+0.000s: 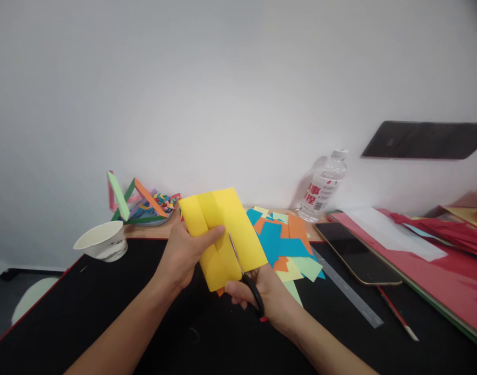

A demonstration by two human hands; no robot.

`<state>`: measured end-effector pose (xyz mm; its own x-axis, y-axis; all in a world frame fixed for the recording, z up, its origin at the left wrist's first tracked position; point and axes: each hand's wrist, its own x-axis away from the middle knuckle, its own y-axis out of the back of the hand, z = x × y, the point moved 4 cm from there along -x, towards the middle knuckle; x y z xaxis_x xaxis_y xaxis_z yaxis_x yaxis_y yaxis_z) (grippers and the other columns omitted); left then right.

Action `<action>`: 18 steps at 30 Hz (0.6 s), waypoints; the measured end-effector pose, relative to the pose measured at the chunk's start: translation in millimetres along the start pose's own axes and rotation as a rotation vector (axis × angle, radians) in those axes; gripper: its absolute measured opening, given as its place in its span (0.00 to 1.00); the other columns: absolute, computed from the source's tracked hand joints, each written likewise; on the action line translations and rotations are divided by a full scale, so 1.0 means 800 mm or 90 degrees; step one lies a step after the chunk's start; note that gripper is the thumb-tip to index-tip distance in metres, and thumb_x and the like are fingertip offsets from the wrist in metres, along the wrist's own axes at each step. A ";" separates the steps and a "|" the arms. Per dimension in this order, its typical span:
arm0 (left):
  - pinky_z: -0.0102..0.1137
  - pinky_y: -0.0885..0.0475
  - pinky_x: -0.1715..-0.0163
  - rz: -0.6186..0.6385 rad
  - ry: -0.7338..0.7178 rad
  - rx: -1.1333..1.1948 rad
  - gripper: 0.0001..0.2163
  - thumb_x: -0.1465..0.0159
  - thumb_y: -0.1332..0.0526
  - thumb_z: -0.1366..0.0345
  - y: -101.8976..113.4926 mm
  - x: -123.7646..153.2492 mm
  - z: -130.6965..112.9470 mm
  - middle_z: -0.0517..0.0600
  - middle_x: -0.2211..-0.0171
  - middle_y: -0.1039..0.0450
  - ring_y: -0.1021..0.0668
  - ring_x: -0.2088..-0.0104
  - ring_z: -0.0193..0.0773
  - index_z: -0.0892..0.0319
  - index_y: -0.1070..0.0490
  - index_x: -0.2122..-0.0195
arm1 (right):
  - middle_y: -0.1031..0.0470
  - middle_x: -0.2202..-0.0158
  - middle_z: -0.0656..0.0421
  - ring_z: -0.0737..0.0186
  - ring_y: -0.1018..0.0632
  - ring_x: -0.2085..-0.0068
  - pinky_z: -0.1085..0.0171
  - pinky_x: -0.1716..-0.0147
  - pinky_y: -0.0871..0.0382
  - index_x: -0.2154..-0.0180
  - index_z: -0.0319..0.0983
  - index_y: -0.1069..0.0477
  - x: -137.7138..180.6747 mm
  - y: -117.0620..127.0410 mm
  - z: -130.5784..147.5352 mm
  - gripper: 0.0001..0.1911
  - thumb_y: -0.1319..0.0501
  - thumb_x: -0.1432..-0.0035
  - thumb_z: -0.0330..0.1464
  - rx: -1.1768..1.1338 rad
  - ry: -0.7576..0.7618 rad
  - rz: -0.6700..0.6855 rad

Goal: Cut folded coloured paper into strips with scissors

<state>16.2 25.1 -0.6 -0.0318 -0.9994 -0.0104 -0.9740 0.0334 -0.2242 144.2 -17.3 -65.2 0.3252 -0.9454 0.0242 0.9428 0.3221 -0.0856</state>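
My left hand (187, 250) is closed on a sheet of yellow paper (244, 229), its thumb lying across the front. My right hand (267, 294) grips a pair of scissors (253, 294) with black handles. One blade shows against the paper's face, running up from the lower edge along a cut; the other blade is hidden behind the sheet. Creases run along the yellow paper's left part. Behind and to the right of the sheet lie loose paper pieces (272, 242) in blue, orange, pale yellow and green.
A paper bowl (101, 240) and folded paper-strip shapes (123, 198) stand at left. A water bottle (323, 187) stands by the wall. To the right are a clear ruler (351, 291), a phone (355, 252), a red pencil (397, 312) and red paper sheets (429, 281).
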 end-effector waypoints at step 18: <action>0.32 0.23 0.68 -0.007 -0.005 -0.005 0.16 0.56 0.27 0.67 0.000 0.001 -0.002 0.55 0.65 0.19 0.19 0.68 0.43 0.64 0.23 0.65 | 0.35 0.86 0.66 0.72 0.36 0.84 0.70 0.84 0.44 0.75 0.37 0.33 0.000 -0.001 0.005 0.24 0.28 0.64 0.48 -0.007 -0.054 -0.032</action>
<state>15.6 24.3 1.1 -0.0191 -0.9997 -0.0148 -0.9759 0.0219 -0.2173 144.1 -17.2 -61.5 0.2827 -0.9525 0.1130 0.9575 0.2730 -0.0934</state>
